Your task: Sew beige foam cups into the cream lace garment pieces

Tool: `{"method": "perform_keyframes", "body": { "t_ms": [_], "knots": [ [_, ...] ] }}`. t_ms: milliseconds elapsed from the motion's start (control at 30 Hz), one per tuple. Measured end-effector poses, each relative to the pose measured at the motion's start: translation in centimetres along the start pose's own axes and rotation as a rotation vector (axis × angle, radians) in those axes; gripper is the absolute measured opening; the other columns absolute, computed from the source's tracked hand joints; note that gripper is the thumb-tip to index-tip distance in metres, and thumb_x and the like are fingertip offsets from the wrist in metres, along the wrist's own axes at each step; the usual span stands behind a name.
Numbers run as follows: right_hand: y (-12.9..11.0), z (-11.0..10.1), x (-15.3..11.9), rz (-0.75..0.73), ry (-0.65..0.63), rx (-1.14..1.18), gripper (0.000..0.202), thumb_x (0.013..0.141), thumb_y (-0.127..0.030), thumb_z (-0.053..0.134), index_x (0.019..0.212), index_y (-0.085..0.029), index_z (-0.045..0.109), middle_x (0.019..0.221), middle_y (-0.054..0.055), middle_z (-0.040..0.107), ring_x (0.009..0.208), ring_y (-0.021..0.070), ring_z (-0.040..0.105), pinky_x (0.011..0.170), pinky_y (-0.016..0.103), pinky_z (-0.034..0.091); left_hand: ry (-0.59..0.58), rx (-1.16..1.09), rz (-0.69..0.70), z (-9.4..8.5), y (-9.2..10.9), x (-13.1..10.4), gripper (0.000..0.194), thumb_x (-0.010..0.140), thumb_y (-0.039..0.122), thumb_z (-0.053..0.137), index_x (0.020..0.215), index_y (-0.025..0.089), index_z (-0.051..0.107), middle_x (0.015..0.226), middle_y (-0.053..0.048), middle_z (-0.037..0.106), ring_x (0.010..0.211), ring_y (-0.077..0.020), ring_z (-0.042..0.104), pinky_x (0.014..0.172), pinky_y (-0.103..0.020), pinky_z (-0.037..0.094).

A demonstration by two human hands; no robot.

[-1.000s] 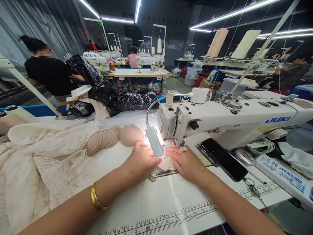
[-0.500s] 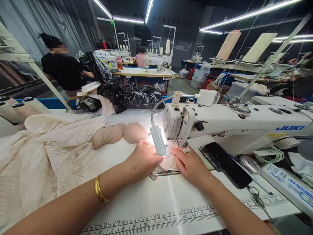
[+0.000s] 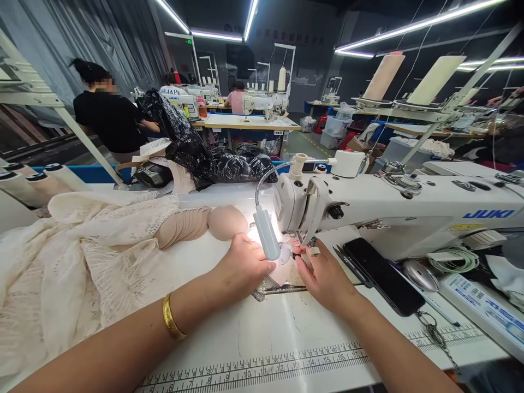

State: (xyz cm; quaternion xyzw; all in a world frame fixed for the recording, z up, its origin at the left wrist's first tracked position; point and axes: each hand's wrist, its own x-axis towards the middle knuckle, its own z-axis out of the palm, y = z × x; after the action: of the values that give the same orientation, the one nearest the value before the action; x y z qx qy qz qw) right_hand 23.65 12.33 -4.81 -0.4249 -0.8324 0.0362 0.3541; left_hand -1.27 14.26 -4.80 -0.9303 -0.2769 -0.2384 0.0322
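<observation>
A white sewing machine point(image 3: 393, 199) stands at the right, its needle area lit by a small grey lamp point(image 3: 267, 234) on a bendy neck. Under the lamp lies a small pale pink fabric piece point(image 3: 279, 273). My left hand point(image 3: 245, 265) is closed on the left edge of this piece, thumb pointing right. Beside the needle area, my right hand point(image 3: 325, 275) has its fingers curled at the piece's right side, with something small and dark at the fingertips. Left of the machine head are a round beige pad point(image 3: 227, 222) and a fanned stack of beige pads point(image 3: 184, 226).
Cream lace fabric point(image 3: 82, 262) covers the table's left. A black phone point(image 3: 382, 278), tweezers, a mouse and a long box point(image 3: 483, 311) lie at the right. Black plastic bags point(image 3: 229, 166) sit behind. A person in black point(image 3: 108, 117) is at the back left.
My right hand's fingers have drawn back slightly from the fabric piece and curled more, and a small dark thing now shows at their tips. My left hand stays nearly in place.
</observation>
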Motion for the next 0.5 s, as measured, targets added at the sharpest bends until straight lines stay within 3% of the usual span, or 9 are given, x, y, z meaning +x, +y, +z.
{"method": "perform_keyframes", "body": {
  "t_ms": [167,300,400,500],
  "knots": [
    [-0.1,-0.2,0.1,-0.03,0.014,-0.01,0.022,0.101,-0.013,0.046,0.12,-0.021,0.053,0.112,0.012,0.069,0.098,0.0291,0.069,0.077,0.042,0.061,0.004,0.0,-0.002,-0.1,0.3,0.1,0.024,0.08,-0.002,0.049,0.083,0.019,0.062,0.073,0.003,0.062,0.071,-0.0166,0.052,0.09,-0.045,0.028],
    [-0.1,-0.2,0.0,-0.052,0.01,-0.015,0.024,0.101,-0.012,0.046,0.122,-0.02,0.054,0.114,0.013,0.069,0.1,0.0285,0.068,0.079,0.041,0.059,-0.061,0.004,-0.018,-1.0,0.7,0.4,0.027,0.081,-0.003,0.046,0.084,0.019,0.062,0.075,0.002,0.063,0.074,-0.0172,0.052,0.089,-0.044,0.029],
    [0.0,-0.2,-0.3,-0.006,-0.081,-0.038,0.023,0.102,-0.013,0.046,0.119,-0.021,0.058,0.106,0.012,0.069,0.09,0.0276,0.066,0.071,0.039,0.056,-0.111,0.016,-0.024,-1.6,0.8,0.7,0.027,0.08,-0.003,0.047,0.084,0.019,0.062,0.075,0.002,0.062,0.074,-0.0167,0.05,0.088,-0.043,0.03],
    [-0.1,-0.2,-0.5,0.001,-0.201,-0.032,0.027,0.1,-0.01,0.044,0.118,-0.021,0.061,0.096,0.008,0.067,0.077,0.0239,0.059,0.063,0.035,0.048,-0.089,0.037,-0.029,-1.8,0.6,0.8,0.03,0.079,-0.004,0.047,0.087,0.019,0.063,0.077,0.002,0.062,0.074,-0.0166,0.051,0.086,-0.042,0.03]
  ]
}}
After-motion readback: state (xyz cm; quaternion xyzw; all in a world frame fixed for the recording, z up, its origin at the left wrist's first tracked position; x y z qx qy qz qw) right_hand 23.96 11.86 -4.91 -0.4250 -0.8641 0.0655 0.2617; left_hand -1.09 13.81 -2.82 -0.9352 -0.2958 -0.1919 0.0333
